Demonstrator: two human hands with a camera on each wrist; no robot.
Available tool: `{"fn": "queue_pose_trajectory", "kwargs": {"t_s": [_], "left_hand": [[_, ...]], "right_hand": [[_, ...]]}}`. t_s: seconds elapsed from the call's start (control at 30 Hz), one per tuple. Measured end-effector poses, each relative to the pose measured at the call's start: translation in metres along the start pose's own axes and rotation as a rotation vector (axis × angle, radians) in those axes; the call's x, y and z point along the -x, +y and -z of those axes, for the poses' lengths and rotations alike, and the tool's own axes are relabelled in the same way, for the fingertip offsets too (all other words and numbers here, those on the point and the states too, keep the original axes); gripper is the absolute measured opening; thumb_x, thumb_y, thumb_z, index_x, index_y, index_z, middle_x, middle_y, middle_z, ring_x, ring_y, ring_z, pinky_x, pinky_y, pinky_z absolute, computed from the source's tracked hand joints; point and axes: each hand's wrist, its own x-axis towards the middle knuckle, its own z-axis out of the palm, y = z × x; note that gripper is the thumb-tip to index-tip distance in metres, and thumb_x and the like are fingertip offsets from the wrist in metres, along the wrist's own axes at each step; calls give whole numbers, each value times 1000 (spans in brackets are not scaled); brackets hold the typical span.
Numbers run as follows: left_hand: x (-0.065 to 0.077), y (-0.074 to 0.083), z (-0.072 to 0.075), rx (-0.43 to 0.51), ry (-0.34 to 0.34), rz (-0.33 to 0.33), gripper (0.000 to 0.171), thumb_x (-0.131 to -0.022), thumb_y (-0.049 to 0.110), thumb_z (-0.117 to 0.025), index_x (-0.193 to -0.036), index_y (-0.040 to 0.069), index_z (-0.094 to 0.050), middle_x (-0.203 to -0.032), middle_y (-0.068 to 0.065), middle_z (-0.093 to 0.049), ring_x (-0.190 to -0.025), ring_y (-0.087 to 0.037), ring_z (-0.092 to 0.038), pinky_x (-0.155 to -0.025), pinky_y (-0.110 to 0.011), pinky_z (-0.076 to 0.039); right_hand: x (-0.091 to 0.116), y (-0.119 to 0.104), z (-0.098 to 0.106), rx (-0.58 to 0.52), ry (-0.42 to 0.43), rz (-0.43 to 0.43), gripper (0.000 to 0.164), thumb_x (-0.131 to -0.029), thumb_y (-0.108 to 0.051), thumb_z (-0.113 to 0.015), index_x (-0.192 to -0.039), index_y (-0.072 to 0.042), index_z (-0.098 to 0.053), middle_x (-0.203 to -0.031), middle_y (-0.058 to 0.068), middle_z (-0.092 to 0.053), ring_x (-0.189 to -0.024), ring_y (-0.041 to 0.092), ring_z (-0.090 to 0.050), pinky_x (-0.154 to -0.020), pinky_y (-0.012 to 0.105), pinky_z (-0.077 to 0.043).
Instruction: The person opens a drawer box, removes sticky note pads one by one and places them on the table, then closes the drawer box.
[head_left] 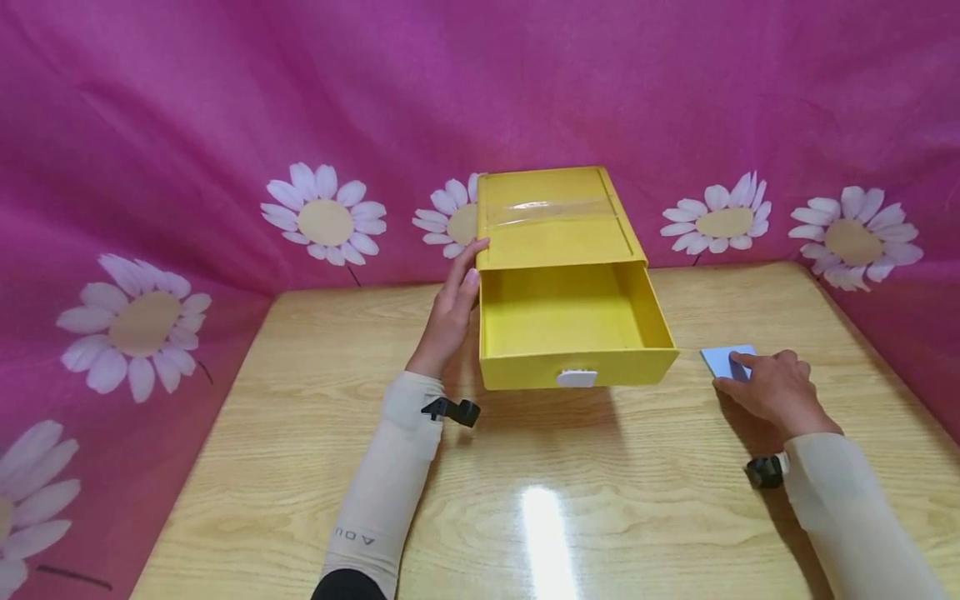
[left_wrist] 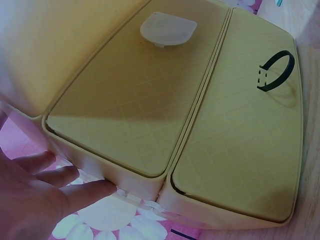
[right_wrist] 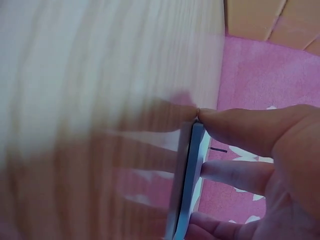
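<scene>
A yellow drawer unit [head_left: 557,218] stands at the back of the table with its top drawer [head_left: 577,369] pulled out; the inside of that drawer is bare. My left hand [head_left: 450,312] rests along the unit's left side, fingers extended, one fingertip at the top edge. In the left wrist view, those fingers [left_wrist: 87,194] lie against the side wall. To the right of the unit, my right hand [head_left: 780,387] pinches a thin light blue square pad [head_left: 722,360] by its edges, thumb at the near edge. The right wrist view shows the pad [right_wrist: 192,170] edge-on, low over the tabletop.
Two closed drawers sit below the open one, the upper with a white handle [left_wrist: 167,30], the lower with a black strap handle [left_wrist: 282,72]. Clear tape [head_left: 551,210] crosses the unit's top. Pink flowered cloth [head_left: 420,92] hangs behind and beside the wooden table [head_left: 300,400].
</scene>
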Motion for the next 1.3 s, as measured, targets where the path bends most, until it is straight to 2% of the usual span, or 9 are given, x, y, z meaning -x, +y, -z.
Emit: {"fn": "queue_pose_trajectory", "kwargs": {"t_s": [0.23, 0.4, 0.57, 1.07, 1.3], "left_hand": [[-1, 0, 1, 1, 0, -1, 46, -103, 14, -32, -150, 11, -29, -155, -8, -30, -131, -27, -42, -107, -46, -37], [-1, -1, 1, 14, -6, -12, 47, -104, 15, -33, -150, 10, -29, -156, -7, -27, -133, -24, -39, -109, -46, -34], [-2, -1, 1, 1, -5, -28, 47, -103, 16, -33, -149, 9, -30, -157, -6, -26, -136, -22, -35, -111, -44, -32], [1, 1, 2, -7, -12, 23, 47, -104, 11, -32, -150, 12, -29, -158, -4, -24, -136, -22, -35, -109, -46, -33], [2, 1, 2, -11, -9, 29, 47, -104, 14, -32, -150, 13, -29, -158, -2, -24, -136, -22, -35, -110, -47, -32]], "right_hand": [[-2, -1, 4, -5, -2, 8, 78, -87, -41, -64, -142, 6, -34, -108, 39, -33, -96, 51, -27, -75, 56, -39], [-2, -2, 5, -15, 4, -1, 77, -87, -39, -64, -141, 7, -34, -109, 40, -32, -97, 52, -27, -76, 58, -39], [-2, -3, 6, -21, 17, -1, 77, -86, -38, -65, -140, 7, -35, -107, 39, -33, -96, 51, -27, -73, 54, -39], [-1, 3, -1, -49, 46, 19, 78, -85, -40, -67, -138, 8, -35, -111, 40, -34, -99, 53, -25, -77, 61, -37], [2, 3, 3, -92, 59, -10, 85, -83, -41, -70, -141, 8, -31, -115, 39, -31, -101, 53, -25, -77, 64, -38]]}}
